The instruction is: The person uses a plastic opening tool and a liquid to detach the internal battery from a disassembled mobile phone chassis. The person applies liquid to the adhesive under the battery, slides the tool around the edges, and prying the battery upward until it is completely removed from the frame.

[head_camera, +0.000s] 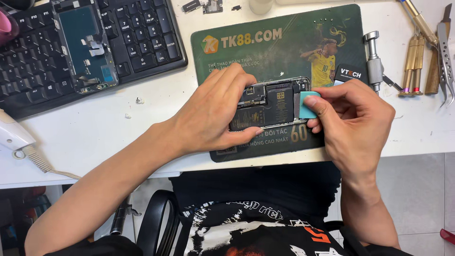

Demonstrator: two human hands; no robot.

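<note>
Teal plastic pry card (307, 105) being pinched by right hand (353, 123); left hand (215, 111) clamping opened phone (270, 103) edges. Fragile internals; keep holding frame only.

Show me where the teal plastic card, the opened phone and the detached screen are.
teal plastic card (307, 105), head view, on its flat face.
opened phone (277, 102), head view, on its black battery.
detached screen (84, 45), head view, on its back panel.
</note>
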